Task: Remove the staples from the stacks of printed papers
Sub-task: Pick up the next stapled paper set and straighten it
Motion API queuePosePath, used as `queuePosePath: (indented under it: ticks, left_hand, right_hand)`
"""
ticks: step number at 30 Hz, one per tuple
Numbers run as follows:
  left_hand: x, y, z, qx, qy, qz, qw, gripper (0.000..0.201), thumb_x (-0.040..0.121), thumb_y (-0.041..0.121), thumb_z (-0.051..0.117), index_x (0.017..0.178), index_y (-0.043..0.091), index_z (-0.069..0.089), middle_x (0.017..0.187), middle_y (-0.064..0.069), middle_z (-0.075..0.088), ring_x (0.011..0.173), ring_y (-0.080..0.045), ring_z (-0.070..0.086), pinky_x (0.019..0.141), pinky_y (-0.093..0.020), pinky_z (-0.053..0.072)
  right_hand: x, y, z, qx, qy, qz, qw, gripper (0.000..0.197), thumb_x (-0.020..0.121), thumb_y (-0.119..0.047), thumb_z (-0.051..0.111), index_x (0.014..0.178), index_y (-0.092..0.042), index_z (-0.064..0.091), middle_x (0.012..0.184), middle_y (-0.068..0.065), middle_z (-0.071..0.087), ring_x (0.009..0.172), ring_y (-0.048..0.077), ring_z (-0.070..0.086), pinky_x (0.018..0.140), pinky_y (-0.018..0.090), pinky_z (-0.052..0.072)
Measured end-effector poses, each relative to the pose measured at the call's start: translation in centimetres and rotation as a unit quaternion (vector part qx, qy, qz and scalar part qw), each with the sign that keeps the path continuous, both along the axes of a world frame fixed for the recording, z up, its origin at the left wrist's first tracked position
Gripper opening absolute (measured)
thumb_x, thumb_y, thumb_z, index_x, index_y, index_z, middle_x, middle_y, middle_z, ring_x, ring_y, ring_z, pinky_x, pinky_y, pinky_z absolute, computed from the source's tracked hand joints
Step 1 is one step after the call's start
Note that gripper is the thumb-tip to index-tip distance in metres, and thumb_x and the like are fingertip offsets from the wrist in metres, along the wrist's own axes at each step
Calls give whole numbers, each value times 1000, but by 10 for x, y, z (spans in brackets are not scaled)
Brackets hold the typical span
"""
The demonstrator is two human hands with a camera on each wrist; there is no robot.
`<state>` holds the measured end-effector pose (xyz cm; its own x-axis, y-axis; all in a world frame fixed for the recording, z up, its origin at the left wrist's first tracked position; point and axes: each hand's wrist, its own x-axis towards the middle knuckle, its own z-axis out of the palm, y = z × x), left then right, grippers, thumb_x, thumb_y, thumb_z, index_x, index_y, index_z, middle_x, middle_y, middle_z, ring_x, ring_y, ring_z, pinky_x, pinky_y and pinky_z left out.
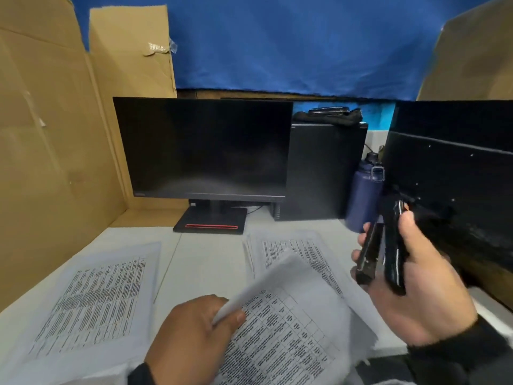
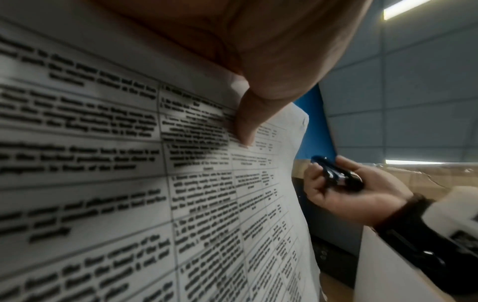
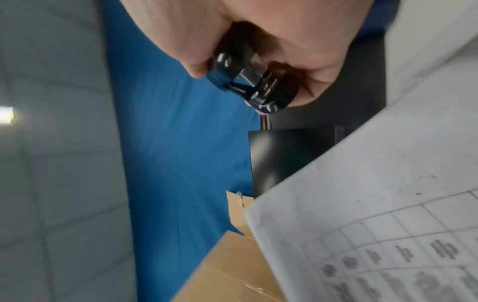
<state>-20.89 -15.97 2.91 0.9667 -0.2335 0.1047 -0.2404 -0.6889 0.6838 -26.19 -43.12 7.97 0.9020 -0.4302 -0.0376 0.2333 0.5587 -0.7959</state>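
My left hand (image 1: 194, 334) pinches the edge of a printed paper stack (image 1: 288, 329) near the table's front, with the top sheet folded up. The left wrist view shows the thumb (image 2: 245, 122) pressed on the printed sheet (image 2: 129, 163). My right hand (image 1: 410, 282) is raised to the right of the stack and grips a black stapler (image 1: 385, 245), its two arms spread apart. The stapler (image 3: 253, 81) sits between my right fingers in the right wrist view. No staple is visible. A second stack (image 1: 94, 301) lies flat at the left, a third (image 1: 291, 251) behind the held one.
A dark monitor (image 1: 205, 148) on its stand is at the back centre, a black computer case (image 1: 322, 168) and a blue bottle (image 1: 363, 195) to its right. A black panel (image 1: 455, 176) rises at the right. Cardboard (image 1: 50, 134) walls the left.
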Motion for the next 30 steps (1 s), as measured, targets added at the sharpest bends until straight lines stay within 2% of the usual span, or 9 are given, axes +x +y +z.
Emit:
queuePosePath:
  ticks: [2,6,9,11,12,15,22,25,30]
  left_hand:
    - [-7,-4,8,27,-10,-13,1000,37,96,48,61,67,26,56,73,2,61,75,-8,61,68,-21,43]
    - [-13,-7,14,27,-15,-27,999,32,95,50,62,71,29,60,82,5,65,85,-6,63,81,-22,49]
    - [-17,-11,12,16,-10,-48,999,20,92,52,65,74,46,63,81,12,64,82,-4,62,75,-19,48]
    - [-21,-13,12,16,-20,-65,998,15,92,53,64,84,61,55,97,29,58,81,-4,62,73,-19,46]
    - [-22,-15,13,13,-22,-67,997,12,92,52,64,89,58,54,102,32,55,81,-5,62,73,-20,46]
    - [-19,-17,6,19,-33,-65,997,22,93,53,62,81,35,62,93,11,63,82,-6,62,71,-20,45]
    - [-21,-27,4,31,-37,-105,993,28,93,54,62,78,73,48,100,49,47,87,12,55,71,-12,43]
    - [-22,-31,0,36,-34,-123,991,24,92,57,61,72,68,55,106,47,46,93,19,50,73,-9,44]
    - [-22,-35,-9,40,-42,-133,989,23,91,57,62,69,61,59,112,41,46,96,13,52,77,-10,44]
  right_hand:
    - [2,14,-2,14,-33,-21,999,60,85,-51,63,124,-5,63,106,9,63,98,26,60,89,40,48]
    - [-3,29,1,133,-108,-17,985,20,73,-22,59,91,-13,60,84,5,59,86,27,60,99,44,45]
    - [-7,36,2,154,-109,-59,980,31,66,-30,62,93,-14,59,85,6,58,89,30,59,95,45,47]
    - [-7,38,3,152,-104,-85,979,33,65,-36,65,90,-14,61,81,5,59,80,26,61,88,42,50]
    - [-7,38,2,146,-102,-96,979,33,66,-38,67,88,-15,61,80,4,59,76,24,61,85,41,50]
    - [-7,42,4,119,-111,-109,981,31,70,-43,69,83,-17,60,77,3,57,76,22,57,83,41,50]
    - [-3,49,-5,29,-101,-147,983,45,68,-59,67,76,-15,59,61,2,57,54,18,58,57,32,55]
    - [-3,48,-4,7,-86,-174,981,47,69,-60,63,73,-13,57,54,1,55,49,16,56,54,31,54]
    - [-2,43,-3,-7,-64,-177,982,53,67,-67,62,68,-15,53,52,2,49,44,16,49,47,28,48]
